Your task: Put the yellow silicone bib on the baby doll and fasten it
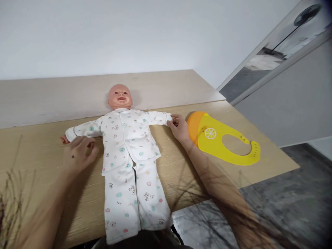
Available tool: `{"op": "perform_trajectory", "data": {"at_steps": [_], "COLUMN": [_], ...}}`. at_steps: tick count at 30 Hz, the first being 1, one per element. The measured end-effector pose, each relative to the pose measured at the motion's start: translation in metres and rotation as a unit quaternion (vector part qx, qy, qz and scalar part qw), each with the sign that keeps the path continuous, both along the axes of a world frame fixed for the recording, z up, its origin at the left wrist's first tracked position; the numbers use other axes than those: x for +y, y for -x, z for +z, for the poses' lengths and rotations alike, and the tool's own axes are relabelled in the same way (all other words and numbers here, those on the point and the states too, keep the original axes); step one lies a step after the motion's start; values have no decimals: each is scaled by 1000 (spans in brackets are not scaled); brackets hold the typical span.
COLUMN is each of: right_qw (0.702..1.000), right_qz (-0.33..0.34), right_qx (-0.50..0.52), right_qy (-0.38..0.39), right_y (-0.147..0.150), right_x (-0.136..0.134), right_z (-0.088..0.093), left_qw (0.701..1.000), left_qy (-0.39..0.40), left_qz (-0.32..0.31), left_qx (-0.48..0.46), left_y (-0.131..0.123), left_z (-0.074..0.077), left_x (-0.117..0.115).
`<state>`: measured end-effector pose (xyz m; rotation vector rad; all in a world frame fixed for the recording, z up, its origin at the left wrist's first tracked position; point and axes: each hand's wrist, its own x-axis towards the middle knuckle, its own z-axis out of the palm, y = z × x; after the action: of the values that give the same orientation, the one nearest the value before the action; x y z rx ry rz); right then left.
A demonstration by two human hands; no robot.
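Doll (pixel 127 138) flat on back on table (pixel 38 145), arms spread. Right hand (pixel 178 127) pinching doll's cuff. Left hand (pixel 79 154) loosely curled beside other sleeve, grip unclear. Yellow bib (pixel 223 140) right.

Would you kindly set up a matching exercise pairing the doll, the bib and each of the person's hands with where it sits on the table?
Things:
1. doll
2. bib
3. left hand
4. right hand

Places:
A. at the cuff of the sleeve nearest the bib
B. flat on the table, far right
C. on its back in the middle, arms spread
D. by the sleeve farthest from the bib

Pairs: 1-C, 2-B, 3-D, 4-A
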<state>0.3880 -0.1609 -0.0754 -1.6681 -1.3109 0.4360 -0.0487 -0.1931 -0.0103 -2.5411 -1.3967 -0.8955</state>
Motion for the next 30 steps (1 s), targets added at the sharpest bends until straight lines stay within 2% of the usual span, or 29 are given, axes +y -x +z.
{"op": "perform_trajectory", "data": {"at_steps": [3,5,8,12,17,19,23,26,27,28,30], "right_qw": [993,989,989,993,995,996,998,998,999,999,999], "right_qz": [-3,-27,-55,-82,-68,-59,-37,-28,-25,-22,-17], "right_qx": [117,145,137,59,-18,-21,-42,-48,-45,-42,-38], "right_qy": [-20,-26,-28,-57,-77,-68,-23,-2,3,7,12], "right_y": [-4,-5,-3,5,16,20,25,27,28,28,28], "right_x": [6,9,10,-5,-29,-34,-35,-35,-35,-35,-35], "right_z": [-2,-2,0,2,0,-2,-3,-1,1,2,5], "left_qw": [991,986,987,987,987,983,979,961,954,947,918], "left_qy": [57,93,84,90,121,144,192,264,279,285,276], "left_qz": [-114,-135,-139,-117,10,25,-24,-62,-41,8,159], "left_qx": [-33,-42,8,66,109,114,65,-52,-100,-148,-235], "left_y": [-10,-11,-7,-3,0,2,4,4,5,5,8], "left_z": [6,6,-4,-24,-45,-48,-43,-28,-23,-17,-8], "left_x": [-40,-58,-71,-72,-70,-70,-69,-64,-60,-56,-44]}}
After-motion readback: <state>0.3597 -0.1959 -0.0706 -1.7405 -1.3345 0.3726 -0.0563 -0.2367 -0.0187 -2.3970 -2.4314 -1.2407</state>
